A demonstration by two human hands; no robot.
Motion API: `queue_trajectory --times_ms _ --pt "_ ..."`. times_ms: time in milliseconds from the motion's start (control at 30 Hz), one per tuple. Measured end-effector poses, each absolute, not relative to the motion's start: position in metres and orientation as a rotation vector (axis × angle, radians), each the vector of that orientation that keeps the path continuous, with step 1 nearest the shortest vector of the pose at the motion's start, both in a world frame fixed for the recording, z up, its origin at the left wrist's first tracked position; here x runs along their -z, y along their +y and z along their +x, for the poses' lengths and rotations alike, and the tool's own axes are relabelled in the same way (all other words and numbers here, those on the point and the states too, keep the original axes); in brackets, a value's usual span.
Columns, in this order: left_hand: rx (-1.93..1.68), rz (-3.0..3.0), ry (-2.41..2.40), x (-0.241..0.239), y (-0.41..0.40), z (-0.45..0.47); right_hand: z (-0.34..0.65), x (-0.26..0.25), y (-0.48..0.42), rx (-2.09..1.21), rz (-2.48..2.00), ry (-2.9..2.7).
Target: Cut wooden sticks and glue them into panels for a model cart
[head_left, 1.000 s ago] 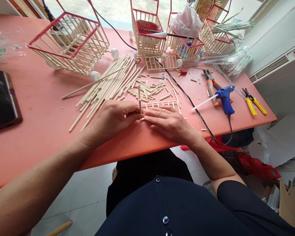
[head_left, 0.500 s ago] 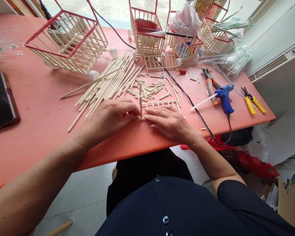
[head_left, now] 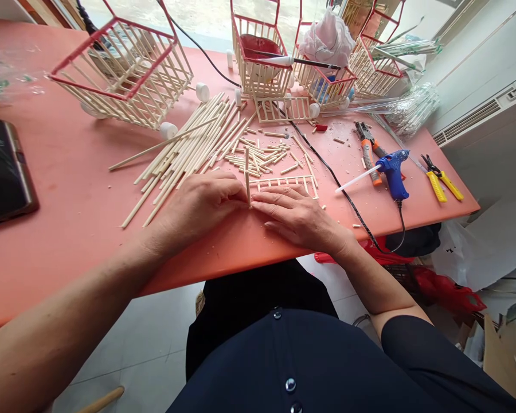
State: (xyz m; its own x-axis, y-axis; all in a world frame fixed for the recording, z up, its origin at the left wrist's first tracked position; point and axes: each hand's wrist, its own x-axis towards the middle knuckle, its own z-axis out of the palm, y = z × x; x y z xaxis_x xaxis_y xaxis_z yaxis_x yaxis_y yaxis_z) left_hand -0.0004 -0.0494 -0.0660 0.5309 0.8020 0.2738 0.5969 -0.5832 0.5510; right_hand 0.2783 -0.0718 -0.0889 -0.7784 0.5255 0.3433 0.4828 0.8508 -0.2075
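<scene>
My left hand is closed in a pinch on a short wooden stick that stands upright on the pink table. My right hand lies flat with fingers stretched out, pressing on a small ladder-like stick frame beside the upright stick. The fingertips of both hands meet at the foot of the stick. A heap of long sticks and a heap of short cut sticks lie just beyond my hands.
A blue glue gun with its black cord, orange-handled pliers and yellow-handled cutters lie to the right. Several stick baskets with red rims stand at the back. A dark tablet lies far left.
Both hands stay at the same spot holding the stick and frame; the upright stick leans very slightly differently. The view has shifted a little.
</scene>
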Motion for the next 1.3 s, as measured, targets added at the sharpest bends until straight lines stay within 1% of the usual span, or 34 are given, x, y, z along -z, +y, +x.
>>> queue_trajectory --times_ms 200,567,867,1000,1200,1300 --pt "-0.709 2.348 1.144 0.063 -0.051 0.003 0.278 0.088 -0.072 -0.202 -0.764 -2.645" --pt "-0.685 2.225 1.205 0.055 -0.051 0.0 0.277 0.088 -0.073 -0.138 -0.772 -2.639" --pt "-0.831 2.024 1.439 0.055 -0.042 -0.001 0.276 0.086 -0.073 -0.151 -0.796 -2.626" --pt "-0.8 2.03 1.404 0.057 -0.038 0.0 0.275 0.087 -0.072 -0.194 -0.809 -2.61" --pt "-0.808 2.026 1.399 0.058 -0.037 0.001 0.277 0.088 -0.072 -0.1 -0.778 -2.624" --pt "-0.822 2.035 1.398 0.057 -0.038 0.001 0.277 0.089 -0.071 -0.117 -0.783 -2.624"
